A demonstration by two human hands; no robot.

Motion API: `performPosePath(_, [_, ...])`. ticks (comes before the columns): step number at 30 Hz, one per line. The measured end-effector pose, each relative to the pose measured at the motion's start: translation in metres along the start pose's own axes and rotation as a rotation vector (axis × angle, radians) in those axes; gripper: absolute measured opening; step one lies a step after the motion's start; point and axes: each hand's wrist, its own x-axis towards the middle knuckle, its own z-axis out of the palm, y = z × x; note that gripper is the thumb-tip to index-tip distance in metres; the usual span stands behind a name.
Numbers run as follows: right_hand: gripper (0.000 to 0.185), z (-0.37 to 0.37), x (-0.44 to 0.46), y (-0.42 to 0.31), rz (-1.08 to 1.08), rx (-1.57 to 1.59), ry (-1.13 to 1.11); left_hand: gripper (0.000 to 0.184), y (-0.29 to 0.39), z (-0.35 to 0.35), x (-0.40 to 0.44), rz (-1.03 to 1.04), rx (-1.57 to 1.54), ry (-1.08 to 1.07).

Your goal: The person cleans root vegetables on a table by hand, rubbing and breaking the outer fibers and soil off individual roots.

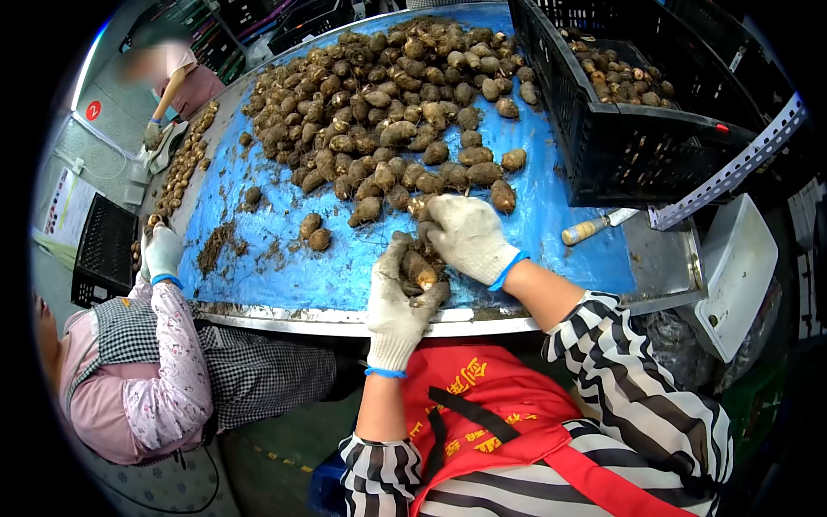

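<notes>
My left hand (399,302), in a dirty white glove, is wrapped round brown taro-like tubers (419,270) above the near edge of the table. Just above and to the right, my right hand (469,237), gloved too, has its fingers closed at a small tuber (419,205); its fingertips partly hide what it grips. Beyond my hands a large heap of soil-covered tubers (370,112) spreads over the blue sheet (345,271). Two loose tubers (315,233) lie left of my hands.
A knife (596,226) lies right of my hands. A black crate (633,142) holding tubers stands at the back right, beside a perforated metal strip (732,164). Co-workers stand at the left (129,370) and far left (181,82), near another black crate (105,246).
</notes>
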Motion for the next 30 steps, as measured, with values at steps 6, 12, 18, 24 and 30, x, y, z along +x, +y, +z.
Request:
performPosePath(6, [0.024,-0.013,0.0,0.008,-0.03,0.347,-0.205,0.098,0.003,-0.013,0.004,-0.152,-0.486,-0.033])
performPosePath(12, [0.031,-0.021,-0.002,-0.005,0.073,0.226,-0.485,0.099,0.005,-0.015,0.006,-0.156,-0.432,0.007])
performPosePath(18, [0.023,-0.006,-0.001,0.002,0.046,0.2,-0.226,0.096,0.007,-0.023,0.007,-0.201,-0.563,0.047])
performPosePath(24, [0.041,-0.022,0.001,-0.003,-0.237,0.453,-0.332,0.095,0.008,-0.023,0.007,-0.193,-0.673,0.104])
performPosePath(30, [0.014,0.008,-0.013,-0.007,-0.473,0.214,0.046,0.091,-0.007,-0.024,0.01,-0.145,-0.715,0.092])
